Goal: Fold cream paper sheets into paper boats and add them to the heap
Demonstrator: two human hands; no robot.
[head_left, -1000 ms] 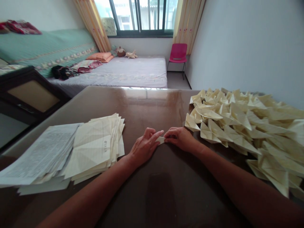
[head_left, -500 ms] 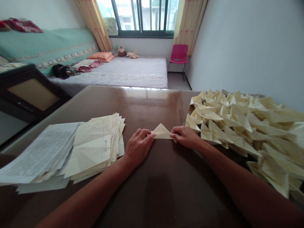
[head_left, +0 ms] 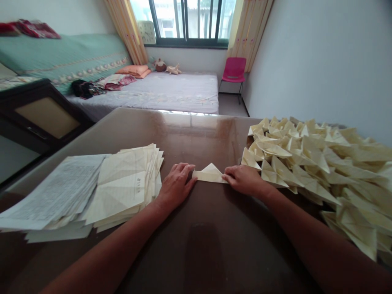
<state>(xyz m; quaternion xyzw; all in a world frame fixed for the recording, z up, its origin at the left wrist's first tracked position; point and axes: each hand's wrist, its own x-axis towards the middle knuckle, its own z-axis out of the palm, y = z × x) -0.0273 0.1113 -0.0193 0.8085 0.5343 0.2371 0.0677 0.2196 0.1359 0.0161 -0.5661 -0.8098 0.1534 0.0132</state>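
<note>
The small cream folded-paper strip with a triangular peak [head_left: 209,176] lies on the glossy brown tabletop [head_left: 147,130], between the two hands, its peak pointing away from the person. The bare right hand [head_left: 244,178] pinches the strip's right end between thumb and fingers. The bare left hand [head_left: 177,182] is at the other end, thumb and forefinger slightly parted; whether they grip the paper, I cannot tell.

That uneven hold looks like the main risk: a pull from the right could swivel the strip on the slick surface or skew its lower band. Pressing with the ends misaligned could set a crooked crease, and tugging hard could tear a corner. The heap of cream folded-paper pieces [head_left: 306,149] sits just beside the right hand, so a wide elbow or wrist swing might knock some loose.
</note>
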